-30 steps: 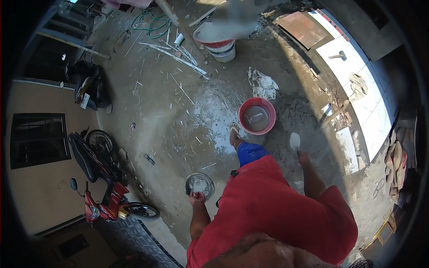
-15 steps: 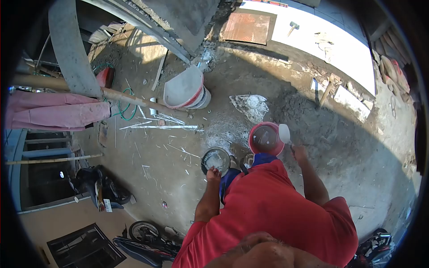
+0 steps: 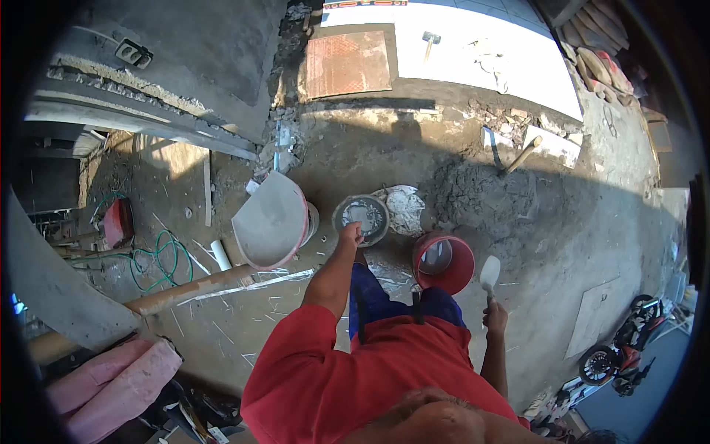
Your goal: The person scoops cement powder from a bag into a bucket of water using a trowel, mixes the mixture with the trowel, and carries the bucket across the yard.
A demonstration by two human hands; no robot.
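My left hand is stretched forward, its fingers closed at the near rim of a round dark bucket with pale grey-white material inside. Just right of that bucket lies a crumpled white sack. Down at my right side, my right hand grips the handle of a trowel whose light rounded blade points forward. Between the trowel and my legs is a red bucket, with something grey and wet showing inside.
A big cut-open pale container with a red rim is at the left. Grey mortar is heaped ahead, near a wooden handle. A hammer lies on a white slab. A green hose and a motorcycle are at the sides.
The dark bucket has gone forward with my left hand, to beside the white sack. My right hand and the trowel have drawn back from the red bucket. The camera view has turned.
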